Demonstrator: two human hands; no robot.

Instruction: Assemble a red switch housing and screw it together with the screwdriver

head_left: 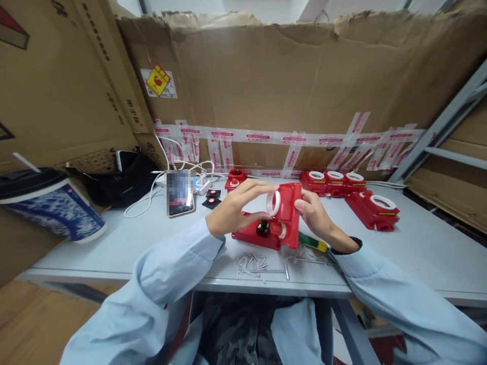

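Note:
In front of me a red plastic housing cover (pixel 292 215) is held up on edge. My right hand (pixel 317 217) grips its right side, thumb on the near face. My left hand (pixel 238 205) has its thumb and fingers around a white ring (pixel 273 204) at the cover's left face. Whether the ring is seated in the cover I cannot tell. Below and behind my left hand lies a red housing base (pixel 249 233) with a black part (pixel 263 228) inside. A screwdriver with a green and yellow handle (pixel 312 242) lies beneath my right hand.
Loose screws (pixel 256 262) and a metal rod (pixel 286 271) lie near the table's front edge. Several red housings with white rings (pixel 335 183) stand at the right. A phone (pixel 180 195), cables, a black bag (pixel 117 182) and a large cup (pixel 57 208) are at the left.

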